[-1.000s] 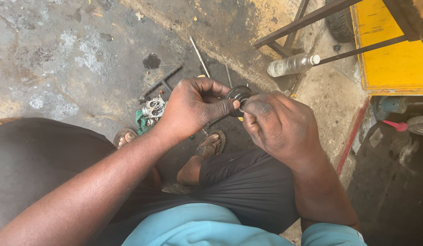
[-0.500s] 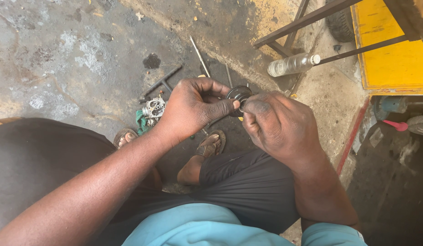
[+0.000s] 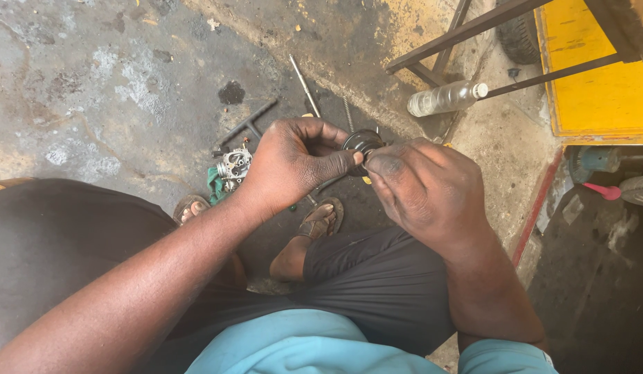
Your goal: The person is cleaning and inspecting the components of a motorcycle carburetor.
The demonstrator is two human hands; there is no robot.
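Note:
Both of my hands meet over my knees and grip one small round black part point(image 3: 363, 140). My left hand point(image 3: 293, 163) pinches it from the left with thumb and fingers. From the right, my right hand point(image 3: 425, 190) holds it with its fingertips, covering most of it. Below the hands a small metal carburettor-like part point(image 3: 233, 166) lies on the stained concrete floor beside a green rag point(image 3: 215, 187). My sandalled feet point(image 3: 321, 220) rest on the floor beneath.
A T-shaped dark tool point(image 3: 246, 126), a thin metal rod point(image 3: 304, 84) and a coil spring point(image 3: 348, 114) lie on the floor ahead. A clear plastic bottle point(image 3: 446, 98) lies by a metal frame point(image 3: 467, 28). A yellow panel point(image 3: 598, 83) stands at the right.

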